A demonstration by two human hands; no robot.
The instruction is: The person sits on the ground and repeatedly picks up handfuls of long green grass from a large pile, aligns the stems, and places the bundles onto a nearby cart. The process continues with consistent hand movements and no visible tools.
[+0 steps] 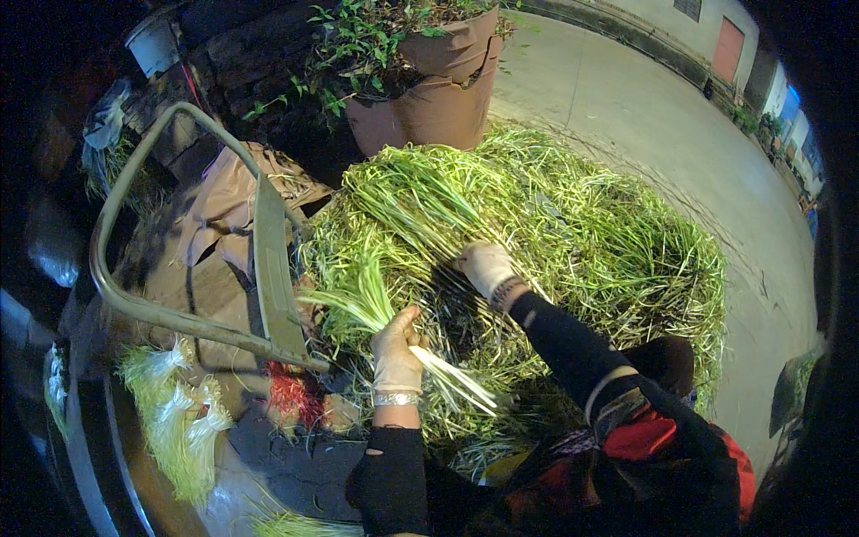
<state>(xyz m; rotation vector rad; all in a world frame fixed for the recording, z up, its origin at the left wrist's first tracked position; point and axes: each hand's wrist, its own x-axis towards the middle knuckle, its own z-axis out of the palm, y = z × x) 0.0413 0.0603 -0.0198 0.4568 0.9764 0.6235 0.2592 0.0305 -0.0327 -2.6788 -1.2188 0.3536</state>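
My left hand [397,354] is closed around a small bunch of green shoots [368,295]. Their leaves fan out to the upper left and their pale stems stick out to the lower right. To its upper right, my right hand [484,270] reaches into a large heap of grassy green stalks [590,228], its fingers at a layer of long stalks. Whether those fingers grip any stalk cannot be told. Tied bundles of pale-rooted shoots [194,429] lie at the lower left. Beside them is a clump of red ties or strings [295,396].
A bent metal tube frame with a flat bar [278,268] stands left of the heap, by a crumpled brown sheet [231,201]. Behind the heap stands a broken brown plant pot [443,94]. Paved ground [617,107] extends at the right. A pale bucket [153,47] is at the upper left.
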